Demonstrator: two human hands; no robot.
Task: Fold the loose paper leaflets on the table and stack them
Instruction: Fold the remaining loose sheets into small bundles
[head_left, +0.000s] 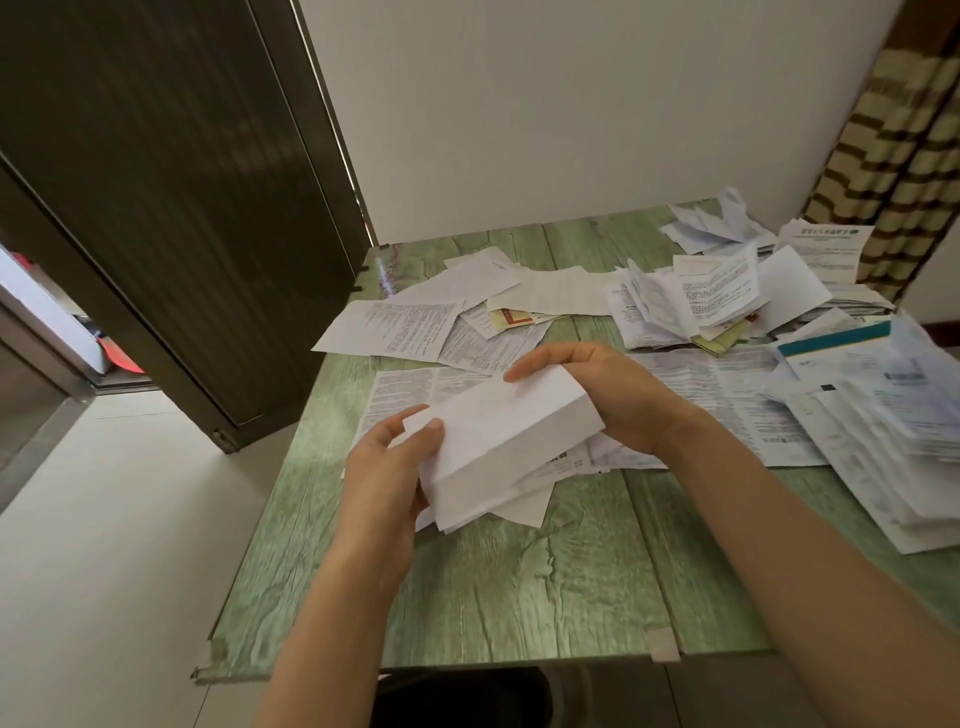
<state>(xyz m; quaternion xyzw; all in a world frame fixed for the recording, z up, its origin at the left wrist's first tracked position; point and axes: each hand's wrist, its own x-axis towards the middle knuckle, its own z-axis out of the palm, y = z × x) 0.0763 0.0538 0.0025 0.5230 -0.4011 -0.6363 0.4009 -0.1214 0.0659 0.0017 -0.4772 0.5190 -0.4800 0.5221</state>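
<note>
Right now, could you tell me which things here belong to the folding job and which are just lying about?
Job: white leaflet gripped by left hand and right hand; flat leaflets; folded heap; table.
Lying about: dark door; patterned curtain.

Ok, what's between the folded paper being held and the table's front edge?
A few loose sheets right under the folded leaflet, then only bare green table, in the head view.

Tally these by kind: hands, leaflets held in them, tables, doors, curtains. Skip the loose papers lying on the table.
hands: 2 (left hand, right hand)
folded leaflet, held: 1
table: 1
door: 1
curtain: 1
Total: 6
</note>
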